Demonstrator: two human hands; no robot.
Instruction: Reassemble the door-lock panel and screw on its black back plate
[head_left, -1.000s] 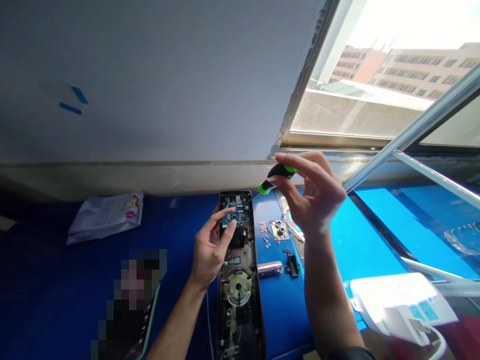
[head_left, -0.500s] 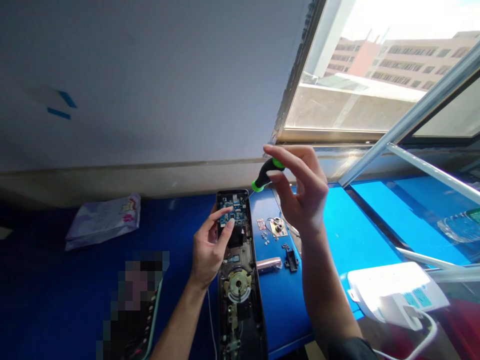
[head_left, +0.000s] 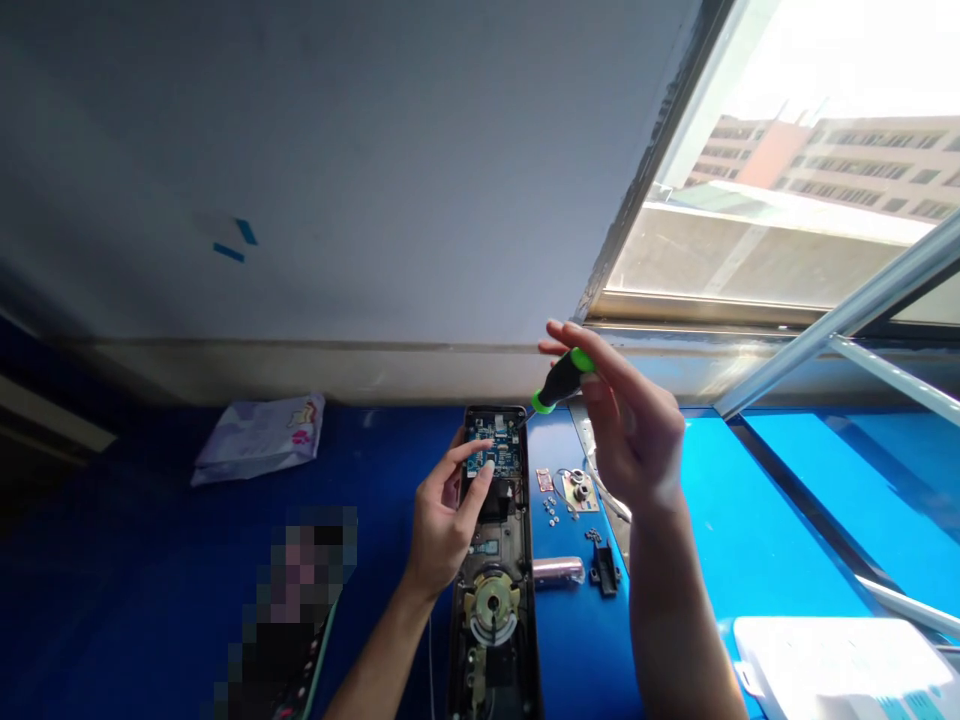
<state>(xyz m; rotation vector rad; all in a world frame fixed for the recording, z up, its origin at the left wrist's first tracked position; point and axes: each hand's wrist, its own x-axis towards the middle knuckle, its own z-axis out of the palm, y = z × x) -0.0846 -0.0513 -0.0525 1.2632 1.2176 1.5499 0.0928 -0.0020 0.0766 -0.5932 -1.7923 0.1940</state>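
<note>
A long black electronic door lock housing (head_left: 519,530) lies open on the blue table, its inside facing up. A blue circuit board (head_left: 504,436) sits at its far end, and a round metal part (head_left: 494,605) lies nearer me. My left hand (head_left: 444,525) grips the housing's left side, with thumb and index finger resting on the board. In my right hand (head_left: 637,435), a black and green screwdriver (head_left: 562,382) slants between thumb and fingers. Its tip reaches the upper right corner of the board; the exact contact is too small to make out.
Right of the housing lie small screws (head_left: 551,512), a small board with a round part (head_left: 580,490), a pink cylinder (head_left: 559,572) and a black plastic piece (head_left: 604,570). A white power strip (head_left: 840,660) is at right, a packet (head_left: 259,440) at left.
The view has shifted, so everything appears further right and lower. My right fingers have changed their pose around the screwdriver handle, while its tip stays at the board's corner. My left hand keeps its place.
</note>
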